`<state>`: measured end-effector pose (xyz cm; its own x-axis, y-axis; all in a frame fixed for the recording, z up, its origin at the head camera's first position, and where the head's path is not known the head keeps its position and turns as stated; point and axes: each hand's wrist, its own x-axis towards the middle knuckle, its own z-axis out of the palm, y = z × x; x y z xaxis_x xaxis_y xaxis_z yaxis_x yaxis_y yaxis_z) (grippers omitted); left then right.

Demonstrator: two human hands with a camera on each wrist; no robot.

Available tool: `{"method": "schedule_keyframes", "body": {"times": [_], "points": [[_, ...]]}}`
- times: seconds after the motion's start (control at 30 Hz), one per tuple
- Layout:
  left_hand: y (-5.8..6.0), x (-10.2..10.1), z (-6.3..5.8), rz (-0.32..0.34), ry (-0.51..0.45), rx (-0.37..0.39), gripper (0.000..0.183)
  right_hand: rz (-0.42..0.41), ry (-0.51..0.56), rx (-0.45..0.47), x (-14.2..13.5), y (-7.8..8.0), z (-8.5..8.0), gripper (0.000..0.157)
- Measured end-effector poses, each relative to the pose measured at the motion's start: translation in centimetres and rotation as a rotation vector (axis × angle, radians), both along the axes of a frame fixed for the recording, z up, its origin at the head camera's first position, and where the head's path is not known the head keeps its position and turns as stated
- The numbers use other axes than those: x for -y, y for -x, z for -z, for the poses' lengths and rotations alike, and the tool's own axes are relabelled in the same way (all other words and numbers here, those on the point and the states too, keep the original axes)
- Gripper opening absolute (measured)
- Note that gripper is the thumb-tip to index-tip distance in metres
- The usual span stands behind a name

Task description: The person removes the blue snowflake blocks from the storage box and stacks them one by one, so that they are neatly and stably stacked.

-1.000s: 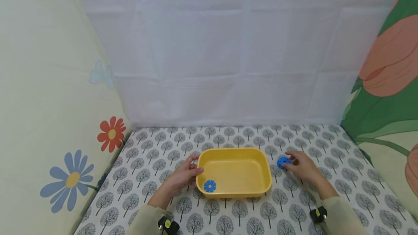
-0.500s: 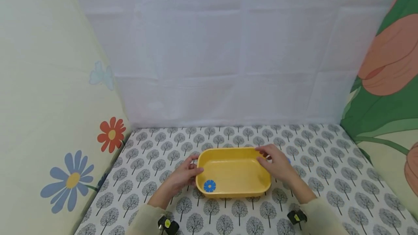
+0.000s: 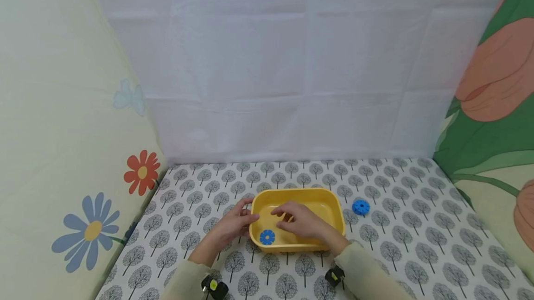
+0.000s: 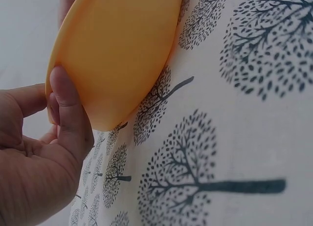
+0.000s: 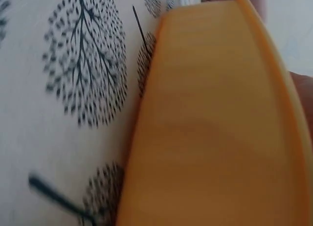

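A yellow rectangular plastic basin (image 3: 300,247) stands on the tree-patterned cloth. My left hand (image 3: 235,223) grips its left rim, fingers outside and thumb over the edge; the left wrist view shows this hand (image 4: 44,152) up close against the basin (image 4: 117,55). One blue flower-shaped disc (image 3: 267,237) lies in the basin's front left corner. Above the basin floor is my right hand (image 3: 302,220), fingers bent and holding nothing, just right of that disc. In the right wrist view the basin's side wall (image 5: 210,113) hides most of this hand.
To the right of the basin, a few blue notched discs (image 3: 360,207) lie together on the cloth (image 3: 417,244). A white sheet (image 3: 267,68) hangs behind the table, with flower-printed panels on both sides.
From the blue discs on the right, my right hand has moved left across the rim and into the space over the basin. My left hand keeps its grip.
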<state>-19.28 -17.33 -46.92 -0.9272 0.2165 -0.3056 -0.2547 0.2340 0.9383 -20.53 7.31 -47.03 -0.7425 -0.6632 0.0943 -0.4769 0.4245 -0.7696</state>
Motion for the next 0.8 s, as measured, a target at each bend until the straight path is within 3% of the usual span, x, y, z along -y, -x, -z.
{"method": "schedule_keyframes", "body": {"times": [0.2, 0.47, 0.63, 0.8], "points": [[0.1, 0.2, 0.1, 0.024, 0.000, -0.002, 0.061, -0.081, -0.127, 0.056, 2.3, 0.5, 1.3, 0.034], [0.2, 0.4, 0.0, 0.034, 0.020, -0.001, 0.061, -0.141, -0.264, -0.067, 3.2, 1.0, 2.3, 0.039], [0.1, 0.5, 0.0, 0.055, 0.029, -0.008, 0.062, -0.164, -0.279, -0.160, 3.4, 0.9, 2.5, 0.040], [0.3, 0.6, -0.2, 0.064, 0.013, -0.003, 0.063, -0.134, -0.272, -0.144, 3.5, 0.8, 2.1, 0.037]]}}
